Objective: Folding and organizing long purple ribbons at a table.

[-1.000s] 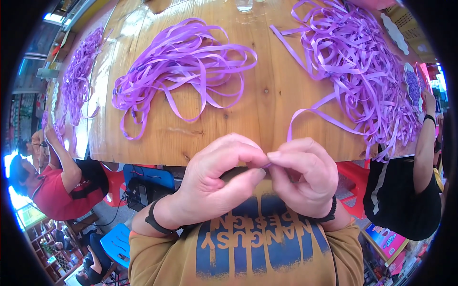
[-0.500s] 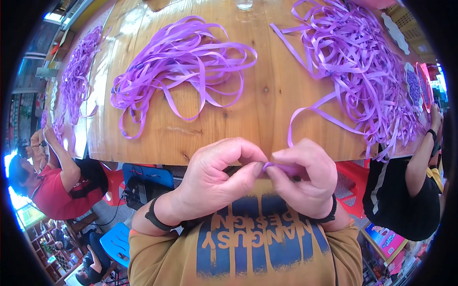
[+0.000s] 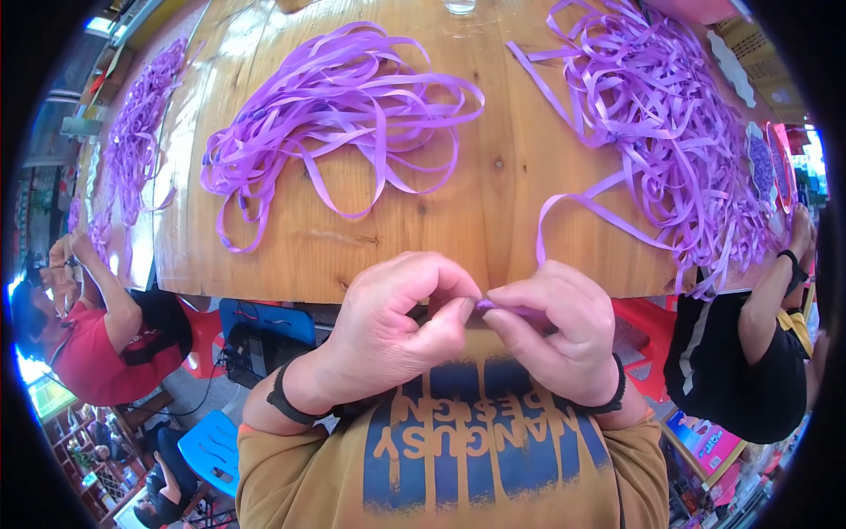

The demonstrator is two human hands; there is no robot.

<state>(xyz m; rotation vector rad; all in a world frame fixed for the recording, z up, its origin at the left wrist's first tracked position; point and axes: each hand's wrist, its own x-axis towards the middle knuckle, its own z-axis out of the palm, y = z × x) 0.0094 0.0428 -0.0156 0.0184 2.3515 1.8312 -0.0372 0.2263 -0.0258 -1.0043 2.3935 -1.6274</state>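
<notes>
Both hands sit at bottom centre: left hand (image 3: 388, 331) and right hand (image 3: 555, 331) are curled tight, pinching one thin purple plastic ribbon strip (image 3: 502, 309) between fingertips. One looped ribbon bundle (image 3: 335, 106) lies upper left on the wooden table (image 3: 493, 176); the tangled ribbon heap (image 3: 670, 123) upper right looks mostly untouched.

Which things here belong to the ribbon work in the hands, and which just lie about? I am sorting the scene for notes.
In hand:
left hand and right hand, pinching a purple ribbon end
its strand leading up to the right ribbon pile

Lying about:
middle ribbon pile
far left ribbon pile
glass at the wooden table far edge
blue stool
</notes>
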